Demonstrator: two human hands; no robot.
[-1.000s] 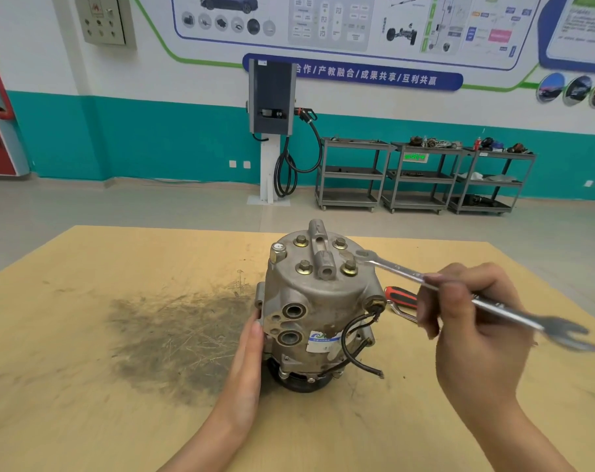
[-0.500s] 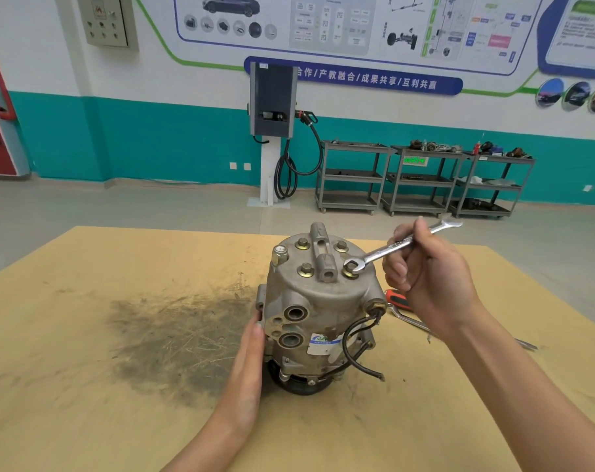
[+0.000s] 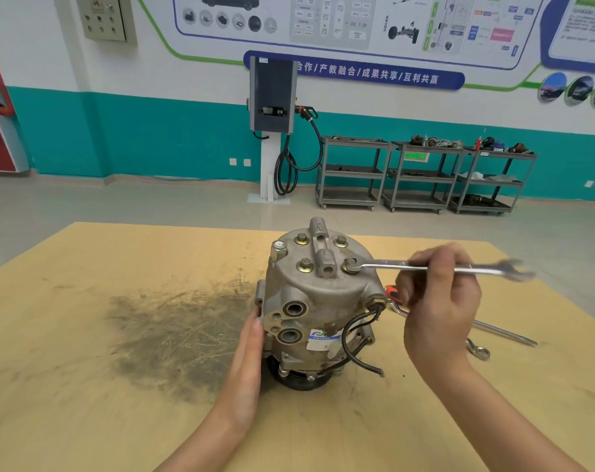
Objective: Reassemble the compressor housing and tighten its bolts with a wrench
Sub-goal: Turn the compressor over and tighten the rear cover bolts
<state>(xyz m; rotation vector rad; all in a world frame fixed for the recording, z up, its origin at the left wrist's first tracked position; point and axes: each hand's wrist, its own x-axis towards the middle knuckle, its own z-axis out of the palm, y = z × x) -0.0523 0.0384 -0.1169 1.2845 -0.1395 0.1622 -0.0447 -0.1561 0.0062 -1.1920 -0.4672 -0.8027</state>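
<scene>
The surface [image 3: 85, 335] carries the compressor [image 3: 318, 308] standing upright near its middle, long axis vertical, bolted cap up. The left hand [image 3: 248, 362] presses flat against its side with fingers straight; brace firmly. The right hand [image 3: 435, 301] grips the wrench [image 3: 425, 267], lying level, pointing left onto the near-right bolt [image 3: 350, 266]. Keep it seated squarely and swing steadily.

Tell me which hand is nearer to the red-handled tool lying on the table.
Right. The right hand grips the wrench directly beside and partly in front of the red-handled tool. The left hand rests flat against the compressor on its far side from the tool.
</scene>
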